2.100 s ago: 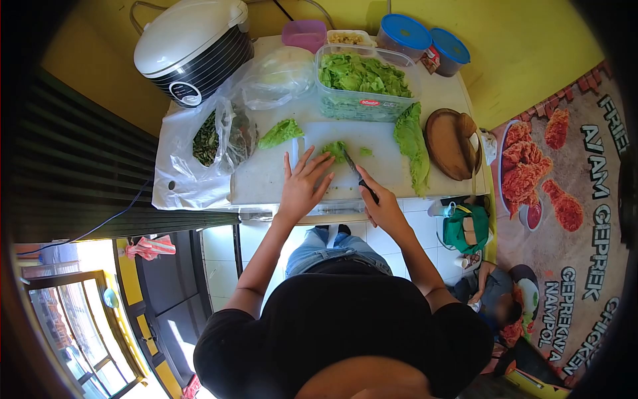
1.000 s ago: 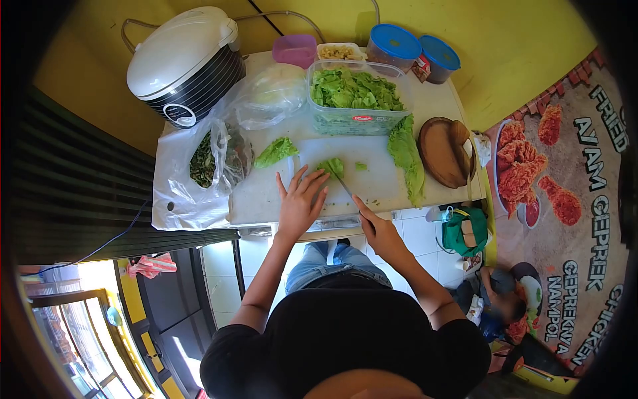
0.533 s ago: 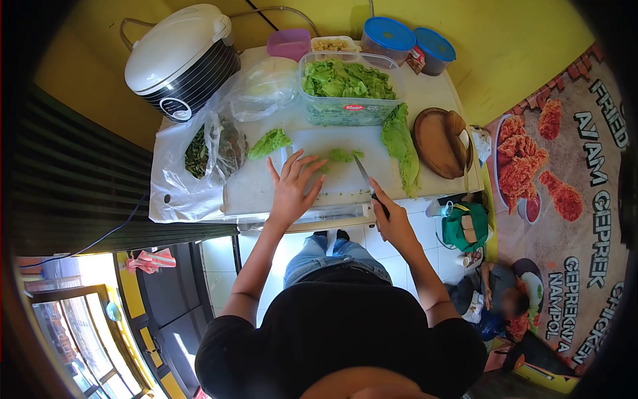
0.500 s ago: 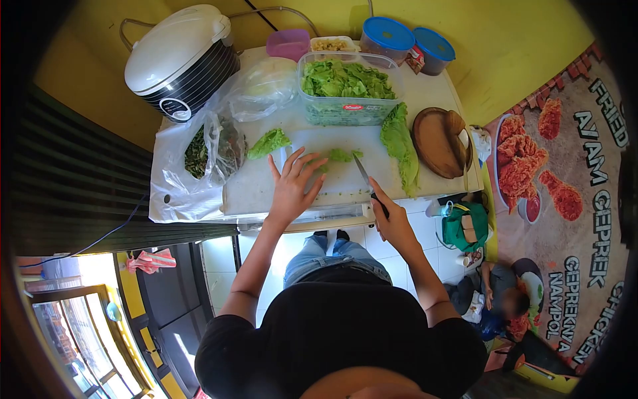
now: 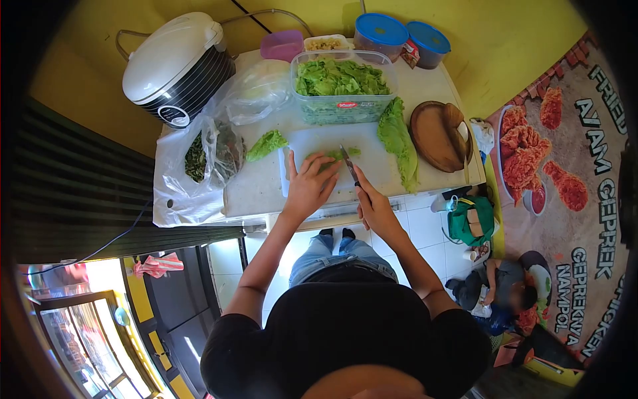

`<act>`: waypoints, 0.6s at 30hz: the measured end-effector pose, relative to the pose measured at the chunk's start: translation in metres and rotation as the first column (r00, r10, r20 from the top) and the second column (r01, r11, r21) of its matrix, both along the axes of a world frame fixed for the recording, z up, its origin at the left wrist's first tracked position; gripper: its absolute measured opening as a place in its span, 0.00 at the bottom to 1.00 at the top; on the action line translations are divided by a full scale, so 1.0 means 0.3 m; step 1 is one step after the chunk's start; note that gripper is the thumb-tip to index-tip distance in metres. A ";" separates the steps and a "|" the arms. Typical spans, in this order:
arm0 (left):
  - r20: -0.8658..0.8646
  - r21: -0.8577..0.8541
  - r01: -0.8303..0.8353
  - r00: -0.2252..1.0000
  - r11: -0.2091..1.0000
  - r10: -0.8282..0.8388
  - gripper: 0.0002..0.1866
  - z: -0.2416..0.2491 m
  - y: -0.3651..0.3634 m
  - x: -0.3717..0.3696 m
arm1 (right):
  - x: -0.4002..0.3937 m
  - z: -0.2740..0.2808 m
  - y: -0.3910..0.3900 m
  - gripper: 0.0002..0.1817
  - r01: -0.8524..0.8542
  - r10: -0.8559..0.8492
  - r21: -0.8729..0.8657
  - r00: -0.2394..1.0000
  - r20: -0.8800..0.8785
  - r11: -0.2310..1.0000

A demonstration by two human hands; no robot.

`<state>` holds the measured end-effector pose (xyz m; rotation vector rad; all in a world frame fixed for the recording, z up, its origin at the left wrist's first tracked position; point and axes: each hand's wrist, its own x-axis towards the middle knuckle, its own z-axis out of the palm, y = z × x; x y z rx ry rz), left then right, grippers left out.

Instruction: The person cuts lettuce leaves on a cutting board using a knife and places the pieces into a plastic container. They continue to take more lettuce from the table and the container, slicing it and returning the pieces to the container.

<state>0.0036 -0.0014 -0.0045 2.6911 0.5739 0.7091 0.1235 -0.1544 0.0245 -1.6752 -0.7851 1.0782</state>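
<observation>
My right hand (image 5: pixel 377 211) is wrapped round the dark handle of a knife (image 5: pixel 349 163), its blade pointing away from me over a white cutting board (image 5: pixel 372 174). Small green leaf pieces (image 5: pixel 353 152) lie at the blade. Just left of them, my left hand (image 5: pixel 311 183) rests on the board with its fingers spread, the fingertips near some leaf. A lettuce leaf (image 5: pixel 267 145) lies by the board's left edge, and a longer one (image 5: pixel 397 143) by its right side. Behind the board stands a clear tub (image 5: pixel 345 110) full of lettuce.
Plastic bags (image 5: pixel 216 156) and a rice cooker (image 5: pixel 174 66) occupy the left. A wooden mortar (image 5: pixel 432 136) stands at the right. Behind are a purple bowl (image 5: pixel 281 45) and blue-lidded containers (image 5: pixel 381 30). Another person (image 5: pixel 508 282) sits on the floor at lower right.
My right hand and the knife have moved left, nearer my left hand. My left hand has shifted slightly right and toward me. The whole view has shifted a little.
</observation>
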 end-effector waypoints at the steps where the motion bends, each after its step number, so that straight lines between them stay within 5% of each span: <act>1: -0.003 -0.003 -0.001 1.000 1.000 0.001 0.16 0.002 -0.005 0.002 | 0.001 -0.003 0.000 0.28 -0.017 0.017 0.004 1.000 0.026 1.000; 12: 0.074 -0.165 0.011 0.997 0.986 0.001 0.17 -0.016 -0.015 -0.014 | 0.000 -0.009 -0.006 0.28 -0.066 0.075 -0.057 0.984 0.164 0.996; 14: 0.071 -0.158 0.012 0.997 0.987 -0.001 0.16 -0.017 -0.015 -0.014 | 0.001 -0.061 -0.006 0.29 -0.083 0.045 0.058 0.879 0.475 0.995; 18: 0.075 -0.151 -0.001 0.997 0.988 0.013 0.16 -0.015 -0.016 -0.012 | 0.015 -0.067 0.044 0.32 -0.104 0.090 -0.009 0.811 0.578 0.995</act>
